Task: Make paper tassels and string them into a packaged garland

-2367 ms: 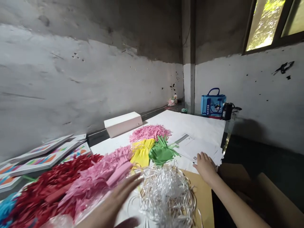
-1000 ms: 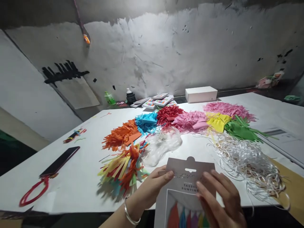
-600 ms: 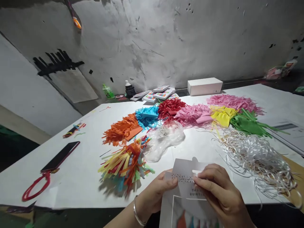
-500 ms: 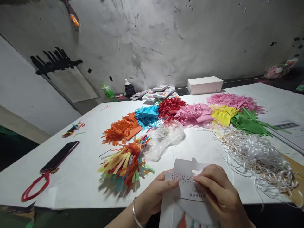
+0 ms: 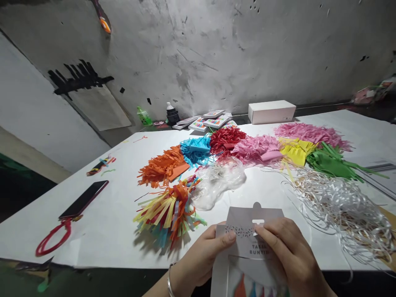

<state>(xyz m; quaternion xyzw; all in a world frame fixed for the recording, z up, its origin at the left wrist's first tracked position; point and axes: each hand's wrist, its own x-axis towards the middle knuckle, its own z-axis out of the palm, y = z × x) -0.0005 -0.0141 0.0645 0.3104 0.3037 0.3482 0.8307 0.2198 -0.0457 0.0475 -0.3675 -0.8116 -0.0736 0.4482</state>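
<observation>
A grey-white card package (image 5: 247, 264), printed with tassel bunting lettering and colored tassels, stands at the table's front edge. My left hand (image 5: 207, 251) grips its left side, thumb on the front, with a silver bangle at the wrist. My right hand (image 5: 291, 247) is at the upper right of the card, fingers bent and pressed together near the hang slot. Beyond the hands lie a multicolored tassel bundle (image 5: 168, 210), a clear plastic bag (image 5: 216, 181) and an orange bundle (image 5: 163, 165).
Blue (image 5: 195, 149), red (image 5: 227, 139), pink (image 5: 256, 147), yellow (image 5: 295, 150) and green bundles (image 5: 331, 161) line the table. White string (image 5: 343, 210) is heaped right. A phone (image 5: 83, 200) lies left. Printed packs (image 5: 213, 121) and a white box (image 5: 272, 112) are at the back.
The view has shifted slightly, so the table items appear a little further right. The package looks more upright, and its hang slot now shows more fully beside my right fingertips.
</observation>
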